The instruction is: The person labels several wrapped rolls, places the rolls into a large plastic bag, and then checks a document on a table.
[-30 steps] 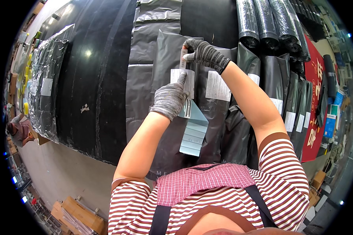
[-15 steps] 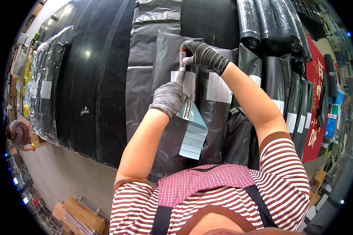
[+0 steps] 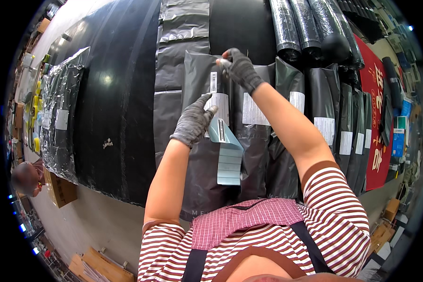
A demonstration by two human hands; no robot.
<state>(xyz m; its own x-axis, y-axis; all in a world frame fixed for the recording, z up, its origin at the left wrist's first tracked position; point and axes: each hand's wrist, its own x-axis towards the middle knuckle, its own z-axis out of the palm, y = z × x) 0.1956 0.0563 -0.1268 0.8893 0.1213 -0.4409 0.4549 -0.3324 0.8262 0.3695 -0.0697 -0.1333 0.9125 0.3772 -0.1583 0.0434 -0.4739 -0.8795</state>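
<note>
My left hand [image 3: 192, 123], in a grey knit glove, is closed on the upper end of a folded, pale-blue strip of label backing [image 3: 230, 162]. One barcode label shows near the strip's top, and its folds hang over a dark grey plastic mailing bag [image 3: 199, 160]. A narrow white barcode sticker [image 3: 214, 82] lies on that bag, above a larger white printed label [image 3: 219, 104] partly covered by my left fingers. My right hand [image 3: 242, 70], gloved alike, is raised just right of the sticker and apart from it. Its fingers are bent, with thumb and fingertips apart, slightly blurred.
More dark bags [image 3: 255, 150] with white labels lie side by side to the right. Film-wrapped black rolls [image 3: 284, 35] are beyond them, near a red printed sheet [image 3: 372, 113]. A clear-wrapped package [image 3: 61, 120] lies on the black table [image 3: 113, 94] at left; a person [image 3: 28, 178] is beside it.
My right hand has left the barcode sticker and moved right. My left fingers have drawn down from it, still with the label strip. The person at left has come closer to a cardboard box.
</note>
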